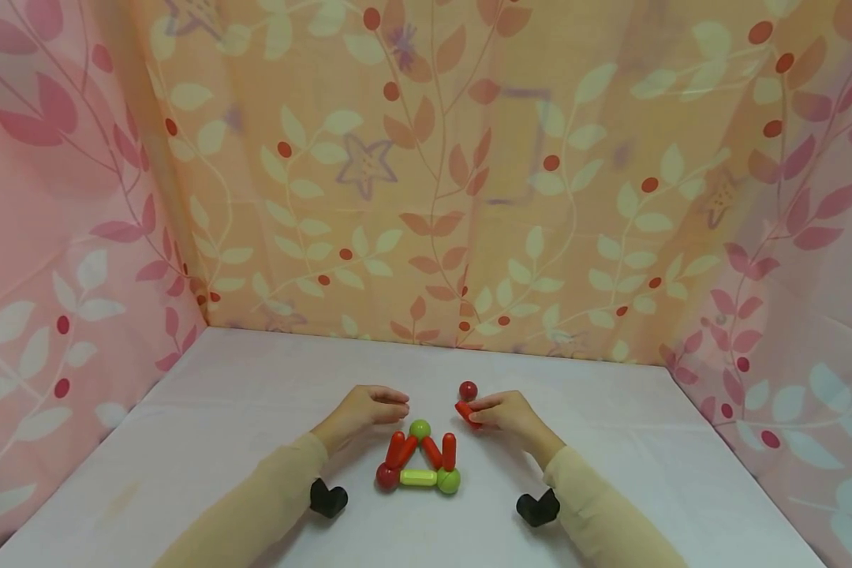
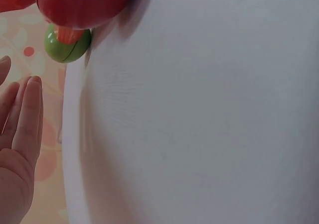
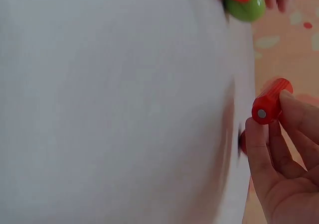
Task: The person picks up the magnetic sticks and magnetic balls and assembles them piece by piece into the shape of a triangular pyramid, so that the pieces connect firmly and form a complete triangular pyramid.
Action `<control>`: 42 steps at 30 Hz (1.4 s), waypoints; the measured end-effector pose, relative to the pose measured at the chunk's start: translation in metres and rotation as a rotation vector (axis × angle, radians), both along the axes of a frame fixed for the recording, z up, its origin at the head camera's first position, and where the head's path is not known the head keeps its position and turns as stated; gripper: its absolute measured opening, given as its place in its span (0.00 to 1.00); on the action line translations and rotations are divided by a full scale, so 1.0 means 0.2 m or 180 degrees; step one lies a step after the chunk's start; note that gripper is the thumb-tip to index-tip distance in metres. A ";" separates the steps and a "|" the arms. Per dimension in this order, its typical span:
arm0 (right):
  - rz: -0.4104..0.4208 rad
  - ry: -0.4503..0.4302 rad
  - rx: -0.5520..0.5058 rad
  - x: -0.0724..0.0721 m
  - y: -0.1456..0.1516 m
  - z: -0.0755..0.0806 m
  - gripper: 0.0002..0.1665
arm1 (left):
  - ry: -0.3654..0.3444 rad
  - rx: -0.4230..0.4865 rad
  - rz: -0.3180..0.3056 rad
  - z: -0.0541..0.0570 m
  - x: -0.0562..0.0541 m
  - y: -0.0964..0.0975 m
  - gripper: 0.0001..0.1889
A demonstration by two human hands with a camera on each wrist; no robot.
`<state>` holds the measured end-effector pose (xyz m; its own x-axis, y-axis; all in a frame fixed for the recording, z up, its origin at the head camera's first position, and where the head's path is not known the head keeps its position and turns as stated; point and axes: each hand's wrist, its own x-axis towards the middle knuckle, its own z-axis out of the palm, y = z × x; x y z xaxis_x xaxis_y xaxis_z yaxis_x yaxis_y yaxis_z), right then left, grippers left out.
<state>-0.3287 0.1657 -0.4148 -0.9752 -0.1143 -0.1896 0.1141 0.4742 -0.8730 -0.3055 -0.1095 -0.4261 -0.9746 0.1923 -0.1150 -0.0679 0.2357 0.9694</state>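
My right hand (image 1: 511, 413) pinches a red magnetic rod (image 3: 271, 102) between thumb and fingers; a round metal spot shows in its end. Just behind it on the table lies a loose red ball (image 1: 468, 390). My left hand (image 1: 369, 408) holds nothing, its fingers extended beside the build. Between the forearms is a triangle of rods and balls: a green ball (image 1: 420, 429) at the far corner, a red ball (image 1: 387, 476) at the near left, another green ball (image 1: 449, 480) at the near right. A yellow-green rod (image 1: 418, 478) forms the near side. Red rods rise from both near corners.
The white table (image 1: 184, 442) is bounded by an orange patterned curtain (image 1: 426, 197) behind and pink patterned cloth (image 1: 57, 237) at both sides. Black wrist devices (image 1: 328, 498) sit by both forearms.
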 end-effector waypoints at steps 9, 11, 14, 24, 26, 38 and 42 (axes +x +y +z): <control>0.0184 -0.0051 -0.0186 0.03 -0.14 0.03 0.13 | 0.0091 0.0012 -0.0054 0.00 0.00 0.05 0.20; 0.0247 -0.0042 -0.0195 0.03 -0.16 0.03 0.14 | 0.0092 0.0007 -0.0084 0.01 0.00 0.06 0.20; 0.0352 -0.0032 -0.0272 0.03 -0.19 0.04 0.15 | 0.0070 0.0030 -0.0109 0.02 0.00 0.08 0.20; 0.0590 0.0151 -0.0624 0.04 -0.24 0.04 0.17 | 0.0093 0.0209 0.0012 0.03 0.01 0.12 0.18; 0.0617 0.0146 -0.0690 0.04 -0.25 0.05 0.17 | 0.0108 0.0218 0.0081 0.03 0.01 0.12 0.17; 0.0657 0.0148 -0.0769 0.06 -0.28 0.06 0.18 | 0.0326 0.0049 0.0191 0.04 0.01 0.11 0.14; 0.0668 0.0148 -0.0691 0.06 -0.28 0.04 0.17 | 0.0438 -0.0176 0.0144 0.04 0.02 0.11 0.12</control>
<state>-0.3159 0.1100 -0.4061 -0.9330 -0.3471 -0.0945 -0.0090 0.2851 -0.9585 -0.3015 -0.0883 -0.4177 -0.9894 0.1448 0.0110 0.0529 0.2887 0.9559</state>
